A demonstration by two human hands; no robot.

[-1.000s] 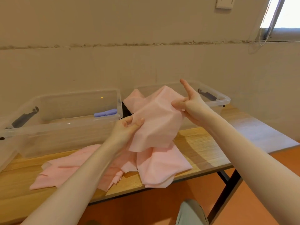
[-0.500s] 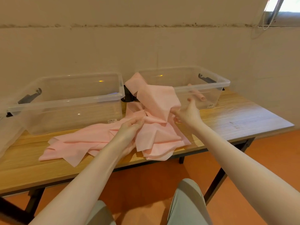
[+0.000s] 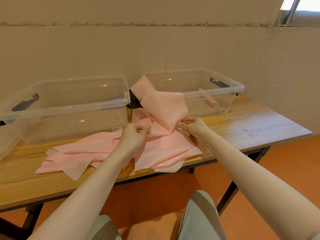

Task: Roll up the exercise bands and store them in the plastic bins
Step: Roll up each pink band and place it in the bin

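A long pink exercise band [image 3: 161, 149] lies crumpled across the wooden table [image 3: 251, 125], one end folded up and leaning on the right clear plastic bin [image 3: 232, 89]. My left hand [image 3: 135, 135] pinches the band near its middle with curled fingers. My right hand [image 3: 194, 126] pinches the lower edge of the raised fold. A rolled pink band [image 3: 208, 99] lies inside the right bin. The left clear bin [image 3: 72, 104] stands beside it, its contents hard to make out.
Both bins have black latches at their outer ends. A corner of a third clear container [image 3: 7, 141] shows at the far left. The table's front edge runs just below the band; my knees [image 3: 199, 213] are under it. A plain wall stands behind.
Both hands have come down from chest height to the table with the band. The raised fold now slumps against the right bin, and my right hand's fingers have curled onto the band.
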